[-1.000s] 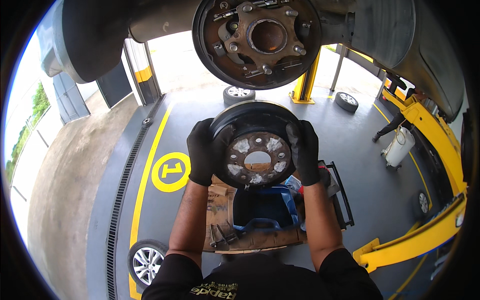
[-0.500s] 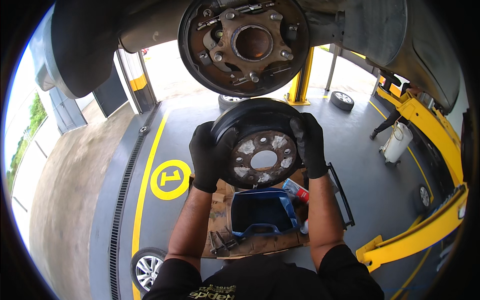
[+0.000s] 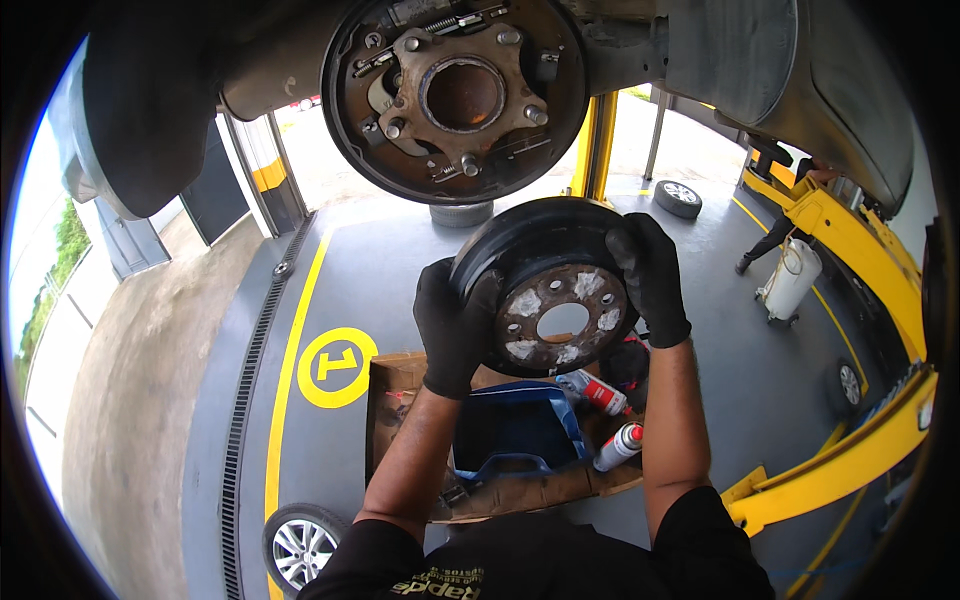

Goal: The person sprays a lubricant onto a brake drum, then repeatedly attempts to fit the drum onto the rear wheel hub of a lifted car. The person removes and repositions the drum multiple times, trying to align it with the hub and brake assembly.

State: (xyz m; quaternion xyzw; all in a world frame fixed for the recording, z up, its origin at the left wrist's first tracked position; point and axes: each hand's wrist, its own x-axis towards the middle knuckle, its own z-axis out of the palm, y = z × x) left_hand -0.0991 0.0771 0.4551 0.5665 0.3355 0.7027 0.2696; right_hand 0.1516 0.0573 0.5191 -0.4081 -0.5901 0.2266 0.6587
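Both of my hands hold up a brake drum (image 3: 540, 290), its rusty face with pale patches turned toward me and a round hole at its centre. My left hand (image 3: 455, 325), in a black glove, wraps its left side. On the upper right rim closes my right hand (image 3: 650, 280), gloved alike. Above and beyond the drum is the exposed wheel hub (image 3: 425, 120), with several studs, brake shoes and springs around it. The drum hangs below the hub, apart from the studs. My fingers behind the drum are partly hidden.
Below my hands, a brown tray (image 3: 390, 400) carries a blue bin (image 3: 515, 463) and a spray can (image 3: 620, 447). Wheels lie about the floor, one at the near left (image 3: 303, 547). Yellow lift arms (image 3: 850, 470) reach in from the right. A person stands beyond a white tank (image 3: 795, 280).
My hands and the drum have shifted right in the picture, while the hub has shifted left and slightly up. More of the brown tray and the spray can now shows.
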